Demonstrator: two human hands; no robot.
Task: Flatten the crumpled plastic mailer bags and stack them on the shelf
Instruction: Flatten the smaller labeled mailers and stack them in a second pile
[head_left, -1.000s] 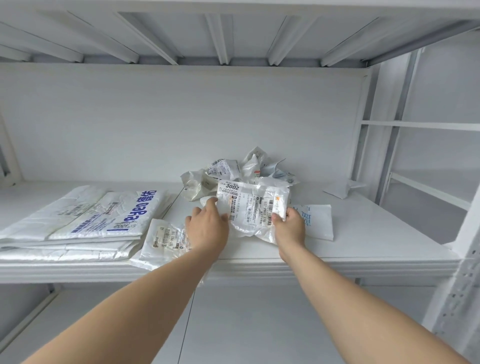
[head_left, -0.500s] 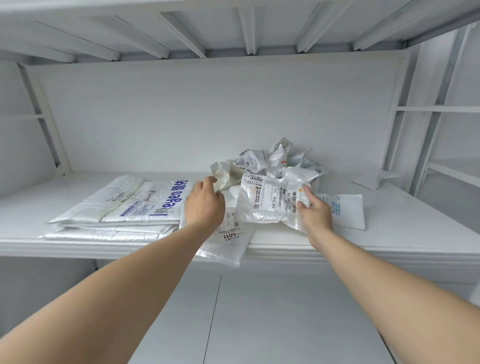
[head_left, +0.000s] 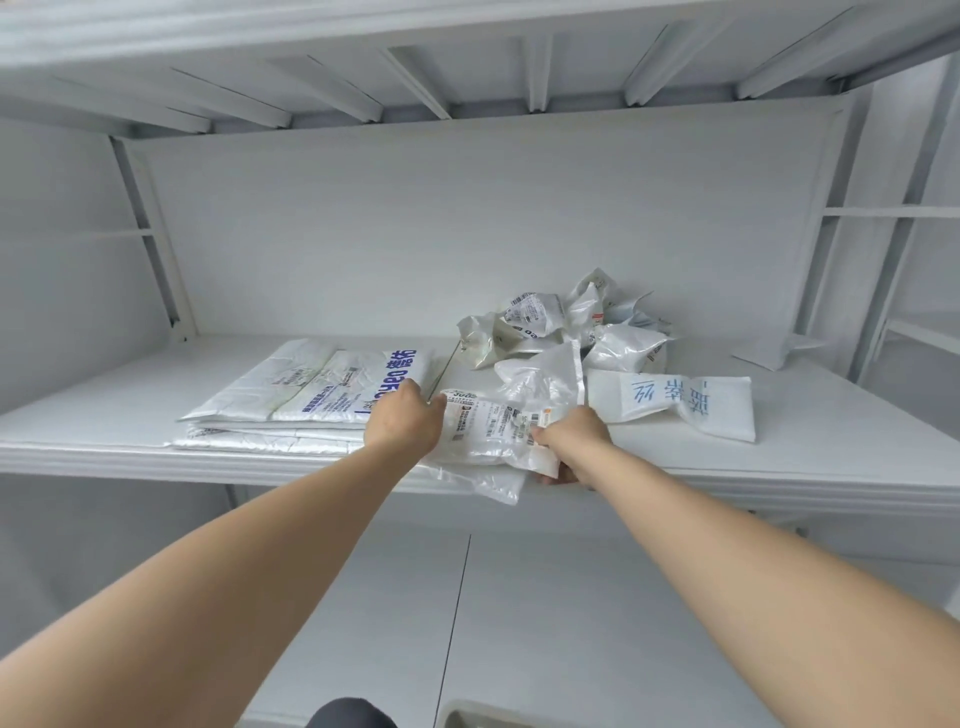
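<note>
1. Pressing down, the left hand (head_left: 402, 422) and right hand (head_left: 569, 441) are now laying the labelled bag (head_left: 493, 428) flat at the shelf (head_left: 130, 452) near edge.
2. Fingers are closing on its ends; it was lifted before.
3. Crumpled bags (head_left: 566, 327) are waiting far right; the stack (head_left: 306, 395) is lying left.

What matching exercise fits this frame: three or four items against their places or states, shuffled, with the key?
Items:
1. flattened stack
2. crumpled pile
3. labelled mailer
4. blue-script bag

States:
A. bunched up at the back of the shelf
B. held at the front edge by the left hand and right hand
C. lying flat, alone, on the right
D. layered neatly on the left

Pairs: 1-D, 2-A, 3-B, 4-C
</note>
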